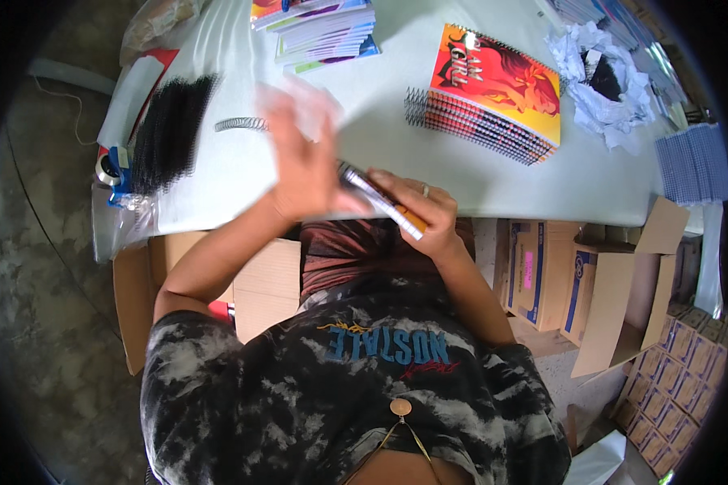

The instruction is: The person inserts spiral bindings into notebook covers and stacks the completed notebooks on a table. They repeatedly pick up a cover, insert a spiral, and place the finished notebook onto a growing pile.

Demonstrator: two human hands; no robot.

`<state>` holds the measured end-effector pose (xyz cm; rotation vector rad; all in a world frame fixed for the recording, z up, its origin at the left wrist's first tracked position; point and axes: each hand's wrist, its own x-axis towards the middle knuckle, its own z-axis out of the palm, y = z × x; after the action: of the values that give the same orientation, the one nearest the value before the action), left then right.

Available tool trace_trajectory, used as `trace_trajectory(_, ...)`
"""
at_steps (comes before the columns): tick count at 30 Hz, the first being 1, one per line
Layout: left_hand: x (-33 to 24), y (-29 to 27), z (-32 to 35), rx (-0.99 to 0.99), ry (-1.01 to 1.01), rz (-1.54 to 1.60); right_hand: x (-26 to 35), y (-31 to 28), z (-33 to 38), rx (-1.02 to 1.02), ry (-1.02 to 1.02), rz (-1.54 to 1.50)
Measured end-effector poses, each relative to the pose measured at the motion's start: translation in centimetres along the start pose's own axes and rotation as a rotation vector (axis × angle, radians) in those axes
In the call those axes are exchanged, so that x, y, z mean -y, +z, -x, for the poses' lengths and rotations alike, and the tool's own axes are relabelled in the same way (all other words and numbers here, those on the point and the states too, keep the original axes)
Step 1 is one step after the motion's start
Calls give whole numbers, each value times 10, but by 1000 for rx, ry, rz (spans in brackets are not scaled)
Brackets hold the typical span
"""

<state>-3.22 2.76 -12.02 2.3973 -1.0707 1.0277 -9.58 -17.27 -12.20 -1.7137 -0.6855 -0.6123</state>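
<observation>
Right hand pinches booklet at the near edge of the table; left hand spread beside it (blurred, contact unclear); probably light, bendy, slick-covered, best held by edges; loose coil ahead-left, spiral-notebook stack ahead-right.

Left hand spread, blurred; right hand curled tight.

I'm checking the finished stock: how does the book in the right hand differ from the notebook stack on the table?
The book is a single thin item, while the notebook stack holds many. The book is tilted in the right hand, showing mostly its edge; the stack lies on the table, top cover up. The stack's coils are plain; the book's binding is unclear. Both show orange.
</observation>
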Motion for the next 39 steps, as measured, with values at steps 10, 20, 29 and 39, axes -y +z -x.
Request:
trace_trajectory(10,-27,5,13,61,126,317,-4,6,1,-61,23,66)
trace_trajectory(20,-41,13,17,14,142,449,-4,9,-7,-83,36,80)
trace_trajectory(29,-47,23,31,21,229,441,0,14,-5,-39,101,1)
trace_trajectory(39,-69,-140,-48,232,-487,913,68,6,-71,174,-248,135)
